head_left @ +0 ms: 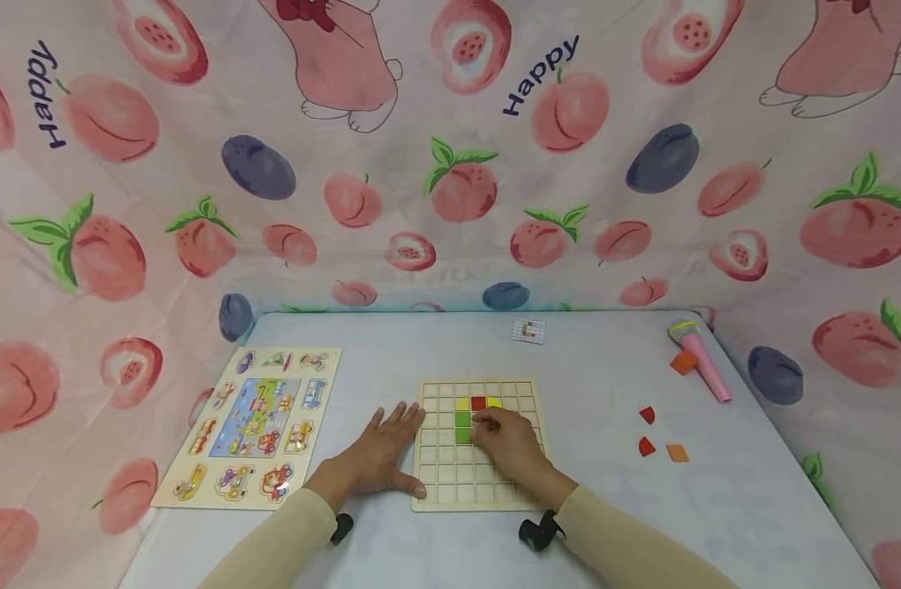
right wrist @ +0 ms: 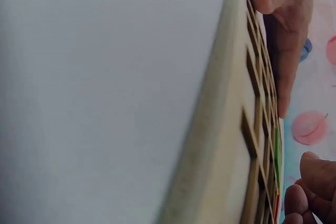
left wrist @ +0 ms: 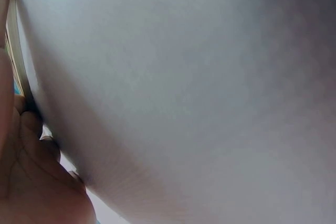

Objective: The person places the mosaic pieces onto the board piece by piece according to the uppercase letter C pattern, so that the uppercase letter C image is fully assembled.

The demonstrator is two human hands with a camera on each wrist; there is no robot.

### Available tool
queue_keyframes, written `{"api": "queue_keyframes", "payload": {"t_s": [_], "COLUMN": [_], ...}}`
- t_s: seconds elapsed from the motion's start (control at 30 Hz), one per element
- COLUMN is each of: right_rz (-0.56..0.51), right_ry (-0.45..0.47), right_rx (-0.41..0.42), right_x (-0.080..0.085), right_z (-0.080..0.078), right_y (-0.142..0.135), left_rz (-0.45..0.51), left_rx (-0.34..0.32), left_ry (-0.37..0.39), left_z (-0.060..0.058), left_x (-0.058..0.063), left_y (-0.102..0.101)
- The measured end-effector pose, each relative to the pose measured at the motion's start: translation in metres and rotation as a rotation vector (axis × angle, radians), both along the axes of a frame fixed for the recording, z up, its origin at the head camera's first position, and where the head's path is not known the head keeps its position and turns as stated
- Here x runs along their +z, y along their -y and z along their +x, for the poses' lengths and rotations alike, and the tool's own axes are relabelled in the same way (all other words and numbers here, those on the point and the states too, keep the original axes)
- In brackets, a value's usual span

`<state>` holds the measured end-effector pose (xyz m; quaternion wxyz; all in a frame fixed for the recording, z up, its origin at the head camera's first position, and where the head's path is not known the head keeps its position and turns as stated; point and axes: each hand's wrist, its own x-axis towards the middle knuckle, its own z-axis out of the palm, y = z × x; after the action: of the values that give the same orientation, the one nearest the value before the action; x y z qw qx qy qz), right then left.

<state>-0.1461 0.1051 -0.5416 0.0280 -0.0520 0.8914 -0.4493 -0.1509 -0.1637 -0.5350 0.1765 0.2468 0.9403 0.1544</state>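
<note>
A wooden grid board (head_left: 443, 495) lies on the table, with small square tiles set in its upper middle cells. One row has a yellow tile (head_left: 462, 403), a red tile (head_left: 478, 402) and another yellow one; below the first are two green tiles (head_left: 462, 419). My left hand (head_left: 373, 458) lies flat with spread fingers along the board's left edge, the thumb at its lower left side. Over the board, my right hand (head_left: 520, 446) has its fingers bent and fingertips beside the green tiles. Anything between those fingertips (right wrist: 317, 174) is hidden.
On the left lies a vehicle puzzle board (head_left: 314, 450). A small pattern card (head_left: 529, 330) is at the back. To the right are red pieces (head_left: 647, 447), an orange square (head_left: 677, 453), another orange piece (head_left: 683, 362) and a pink toy microphone (head_left: 708, 368).
</note>
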Motion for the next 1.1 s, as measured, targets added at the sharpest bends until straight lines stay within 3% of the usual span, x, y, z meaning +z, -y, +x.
{"api": "queue_keyframes", "payload": {"t_s": [0.23,0.4,0.77,1.1], "right_rz": [-0.085,-0.053,0.082,0.166], "right_ry": [0.000,0.006,0.017,0.043], "right_rx": [-0.041,-0.112,-0.254,-0.302], "right_x": [0.010,0.018,0.027,0.024], "right_z": [-0.003,-0.005,-0.006,-0.003], "right_y": [-0.015,-0.038,-0.114,-0.196], "left_rz": [0.003,0.000,0.003,0.002], "left_rx": [0.007,0.003,0.002,-0.009], "left_ry": [0.008,0.006,0.011,0.002], "left_z": [0.000,0.001,0.001,0.000], "left_x": [-0.001,-0.001,0.002,0.000], "left_y": [0.000,0.000,0.000,0.000]}}
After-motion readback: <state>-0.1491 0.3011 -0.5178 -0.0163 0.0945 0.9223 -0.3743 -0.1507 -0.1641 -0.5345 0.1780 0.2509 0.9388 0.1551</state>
